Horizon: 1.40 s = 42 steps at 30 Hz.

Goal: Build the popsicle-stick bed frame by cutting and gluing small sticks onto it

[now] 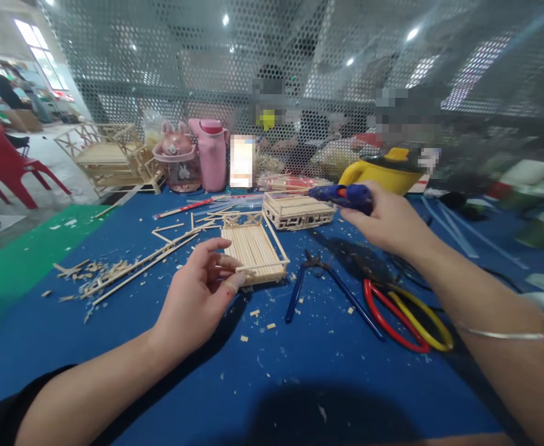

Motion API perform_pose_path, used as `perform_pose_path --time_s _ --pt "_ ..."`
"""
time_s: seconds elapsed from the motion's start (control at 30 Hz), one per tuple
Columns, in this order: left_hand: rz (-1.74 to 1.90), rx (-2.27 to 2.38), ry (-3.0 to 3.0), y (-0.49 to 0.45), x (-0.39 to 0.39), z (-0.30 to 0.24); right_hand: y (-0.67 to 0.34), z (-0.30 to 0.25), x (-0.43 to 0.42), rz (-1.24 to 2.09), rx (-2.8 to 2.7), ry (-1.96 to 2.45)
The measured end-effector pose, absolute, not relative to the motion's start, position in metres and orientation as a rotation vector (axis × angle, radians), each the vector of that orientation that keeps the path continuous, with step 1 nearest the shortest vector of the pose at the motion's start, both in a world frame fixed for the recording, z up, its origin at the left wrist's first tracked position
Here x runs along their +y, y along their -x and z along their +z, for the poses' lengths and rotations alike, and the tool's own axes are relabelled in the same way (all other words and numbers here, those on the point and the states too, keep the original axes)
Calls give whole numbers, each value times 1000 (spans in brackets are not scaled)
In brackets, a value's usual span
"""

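My left hand (pixel 202 285) rests on the blue table (pixel 299 371), its fingertips pinched on the near left corner of a flat frame of wooden sticks (pixel 254 248). My right hand (pixel 387 217) is raised over the table's right half and closed around a blue glue gun (pixel 343 196), whose nozzle points left toward a small box built of sticks (pixel 297 210). The stick frame lies flat between my two hands.
Blue-handled pliers (pixel 313 279) and red and yellow-handled cutters (pixel 406 313) lie at the right. Loose sticks and wood scraps (pixel 127 266) are scattered at the left. Pink bottles (pixel 213 153), a yellow kettle (pixel 387 170) and a stick model (pixel 109 155) stand behind. People sit beyond the mesh screen.
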State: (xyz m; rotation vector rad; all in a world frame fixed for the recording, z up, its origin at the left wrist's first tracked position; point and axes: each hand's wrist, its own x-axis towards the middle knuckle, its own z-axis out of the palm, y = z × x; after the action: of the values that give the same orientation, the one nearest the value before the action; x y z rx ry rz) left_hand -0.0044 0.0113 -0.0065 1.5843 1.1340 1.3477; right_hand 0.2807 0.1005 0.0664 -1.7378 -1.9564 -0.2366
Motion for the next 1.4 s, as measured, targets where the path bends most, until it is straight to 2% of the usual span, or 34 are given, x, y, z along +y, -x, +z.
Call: perform_pose_path --time_s 0.13,0.3,0.53,0.7,0.9,1.07,1.4 --pt "1340 1116 -1575 5 11 -6 -274 72 133 -412 -2109 1920" --pt "1329 1103 -1586 6 9 -6 -254 71 146 -427 -2145 1863" --pt "1298 1126 -1735 13 7 -5 -233 68 84 -66 -1872 1446" --pt "1275 1225 -1833 18 10 -7 -226 53 26 109 -1808 1353" --pt "1208 1264 -1806 18 12 -8 -227 25 -23 -77 -2028 1324" --pt "1181 1232 -1754 17 12 -8 -223 15 -35 -59 -2216 1177" --pt "1192 1225 -1748 16 12 -7 -220 14 -29 -35 -2220 1188"
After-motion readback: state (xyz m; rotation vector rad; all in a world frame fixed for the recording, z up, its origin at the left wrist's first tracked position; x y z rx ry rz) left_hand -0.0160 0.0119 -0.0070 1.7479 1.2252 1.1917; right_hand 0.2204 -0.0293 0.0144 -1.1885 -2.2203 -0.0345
